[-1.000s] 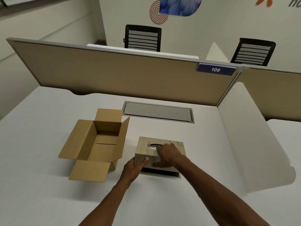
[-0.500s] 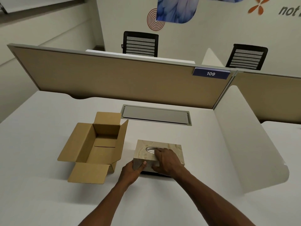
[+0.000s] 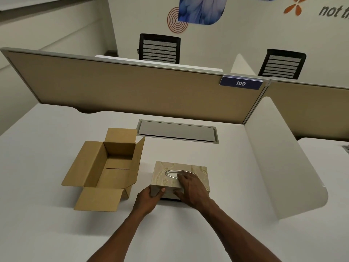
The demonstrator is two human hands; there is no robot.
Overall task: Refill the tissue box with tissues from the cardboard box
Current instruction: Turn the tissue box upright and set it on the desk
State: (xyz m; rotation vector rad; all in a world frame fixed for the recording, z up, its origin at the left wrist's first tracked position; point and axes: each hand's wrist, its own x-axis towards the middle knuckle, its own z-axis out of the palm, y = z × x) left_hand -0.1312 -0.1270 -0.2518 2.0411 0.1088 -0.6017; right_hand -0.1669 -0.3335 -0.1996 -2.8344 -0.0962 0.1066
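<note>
A beige patterned tissue box with an oval silver-rimmed slot on top sits on the white desk. A thin dark base shows under its near edge. My left hand grips its near left corner, thumb on the front face. My right hand lies over the top and near edge, fingers at the slot. To the left stands an open brown cardboard box, flaps spread; no tissues show inside it.
A grey cable hatch is set in the desk behind the tissue box. A tan partition closes the far side and a white curved divider the right. Two black chairs stand beyond.
The tissue box's near edge has come down closer to its dark base. My right hand slid a little toward the near edge. The view shifted slightly.
</note>
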